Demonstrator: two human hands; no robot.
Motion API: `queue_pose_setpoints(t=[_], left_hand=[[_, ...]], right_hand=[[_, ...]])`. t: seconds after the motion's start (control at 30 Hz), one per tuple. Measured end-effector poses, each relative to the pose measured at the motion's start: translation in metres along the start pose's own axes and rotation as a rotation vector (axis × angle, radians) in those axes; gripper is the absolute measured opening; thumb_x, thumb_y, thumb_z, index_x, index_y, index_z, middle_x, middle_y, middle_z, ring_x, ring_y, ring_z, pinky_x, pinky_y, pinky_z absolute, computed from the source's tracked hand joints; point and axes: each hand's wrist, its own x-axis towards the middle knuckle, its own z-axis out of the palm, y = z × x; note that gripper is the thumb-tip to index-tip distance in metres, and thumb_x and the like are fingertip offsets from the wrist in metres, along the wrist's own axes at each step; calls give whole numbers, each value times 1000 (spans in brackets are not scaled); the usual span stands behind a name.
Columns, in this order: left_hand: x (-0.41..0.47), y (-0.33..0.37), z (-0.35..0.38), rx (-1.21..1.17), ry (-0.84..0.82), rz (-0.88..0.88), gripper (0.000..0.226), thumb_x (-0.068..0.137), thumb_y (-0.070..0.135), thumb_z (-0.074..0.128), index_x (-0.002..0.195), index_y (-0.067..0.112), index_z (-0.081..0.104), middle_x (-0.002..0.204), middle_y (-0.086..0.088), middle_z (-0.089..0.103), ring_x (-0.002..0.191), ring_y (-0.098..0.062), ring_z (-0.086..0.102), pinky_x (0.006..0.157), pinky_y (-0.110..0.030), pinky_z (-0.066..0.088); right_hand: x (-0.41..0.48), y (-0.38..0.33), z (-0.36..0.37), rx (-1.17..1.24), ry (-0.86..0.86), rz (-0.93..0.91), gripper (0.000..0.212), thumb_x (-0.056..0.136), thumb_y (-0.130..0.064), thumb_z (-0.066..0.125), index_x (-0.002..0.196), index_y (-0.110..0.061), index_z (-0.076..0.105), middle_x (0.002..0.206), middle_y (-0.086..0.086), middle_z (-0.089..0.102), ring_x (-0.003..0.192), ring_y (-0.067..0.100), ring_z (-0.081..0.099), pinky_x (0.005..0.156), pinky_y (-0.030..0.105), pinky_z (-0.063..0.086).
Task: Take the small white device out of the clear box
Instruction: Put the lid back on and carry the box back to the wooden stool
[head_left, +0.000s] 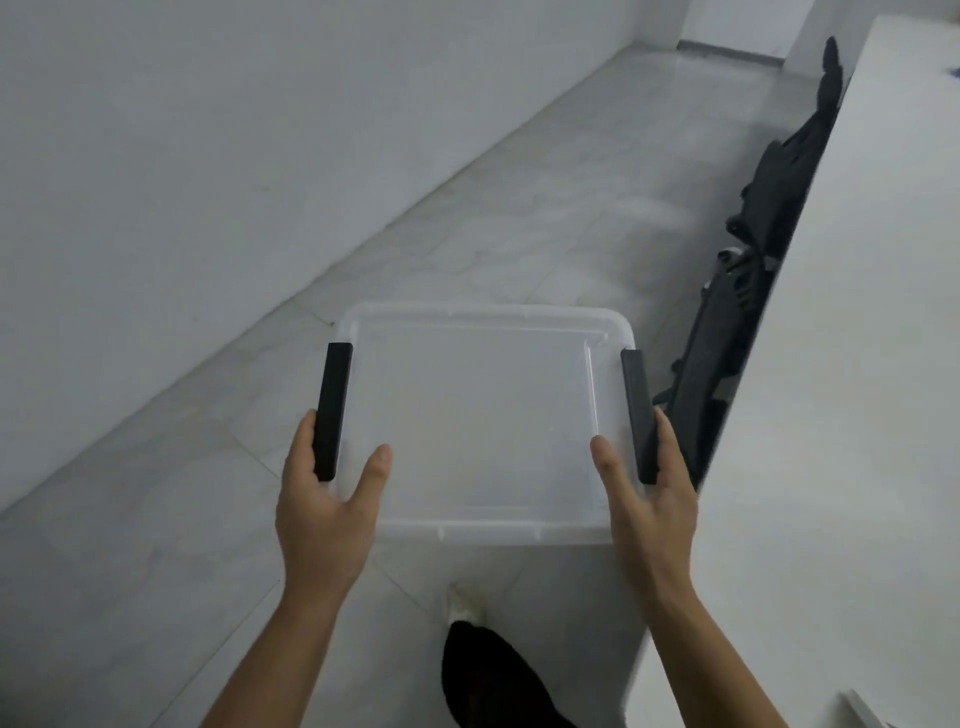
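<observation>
No brand, label or legible writing shows on any item; the grey wall (182, 156) at far left is plain and matte, and it meets a pale, glossy tiled floor (467, 234) that runs diagonally up to the right. The left hand (324, 499) grips the left side of the clear box (478, 415), thumb resting on the lid and fingers wrapped beneath the left black latch (332, 410); the latch is a narrow matte bar running along the box's side edge. The clear box is a translucent plastic container, roughly square with rounded corners, its lid on and facing up, held in the air above the floor between both hands; the small white device cannot be made out through the frosted lid. Below the box, a dark trouser leg and a light shoe (460, 603) show over the floor. The right hand (649, 499) grips the right side likewise, thumb on the lid, fingers curled under the right black latch (638, 415). Further right, black chairs (753, 260) stand tucked against a smooth white worktop (857, 364).
</observation>
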Motion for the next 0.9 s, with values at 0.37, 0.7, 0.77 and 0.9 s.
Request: queue_pose_setpoints(t=[0.37, 0.7, 0.77, 0.9], left_hand=[[269, 54, 86, 31, -10, 57, 75, 84, 33, 75, 149, 29, 38, 147, 12, 47, 131, -6, 43, 105, -28, 33], [478, 87, 267, -33, -163, 95, 74, 81, 40, 74, 146, 32, 41, 148, 12, 48, 136, -11, 45, 112, -39, 37], [525, 106, 313, -52, -201, 99, 73, 81, 39, 74, 146, 31, 41, 147, 11, 49, 135, -12, 45, 111, -38, 37], [603, 163, 408, -58, -296, 156, 74, 81, 41, 74, 146, 31, 41, 146, 11, 49, 134, -10, 45, 108, -32, 36]], right_hand=[[238, -39, 151, 16, -29, -22, 72, 81, -46, 67, 147, -27, 44, 122, -20, 55, 106, -25, 47, 79, -5, 35], [461, -21, 205, -25, 151, 33, 66, 85, -39, 73, 142, -41, 40, 115, -41, 44, 105, -26, 47, 82, -2, 36], [517, -23, 213, -35, 212, 48, 69, 85, -39, 73, 146, -33, 42, 116, -41, 43, 104, -29, 44, 82, -4, 33], [623, -30, 203, -41, 319, 75, 73, 86, -37, 74, 149, -27, 40, 116, -43, 37, 102, -37, 38, 82, -8, 29]])
